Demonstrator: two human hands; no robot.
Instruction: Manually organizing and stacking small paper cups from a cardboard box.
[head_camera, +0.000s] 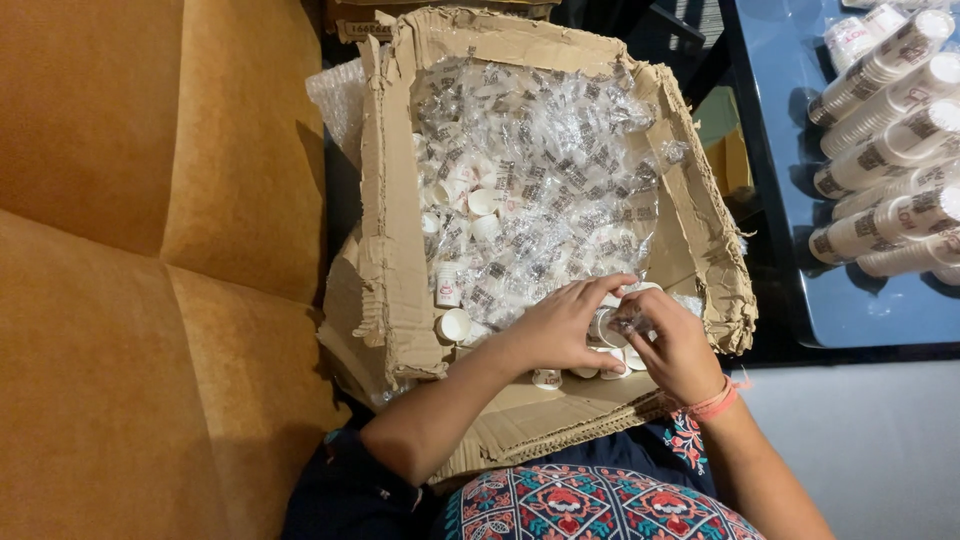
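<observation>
White and small, a paper cup (604, 327) sits gripped in the left hand (560, 328) at the near edge of the torn cardboard box (385, 250), while the right hand (672, 345) pinches its crinkled clear wrapper (632, 321). The box holds many more wrapped cups (540, 180) (a few lie bare). Sleeved cup stacks (890, 140) lie on the blue worktop (790, 180).

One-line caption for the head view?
Both hands, left and right, hold a small wrapped paper cup over a torn cardboard box.
</observation>
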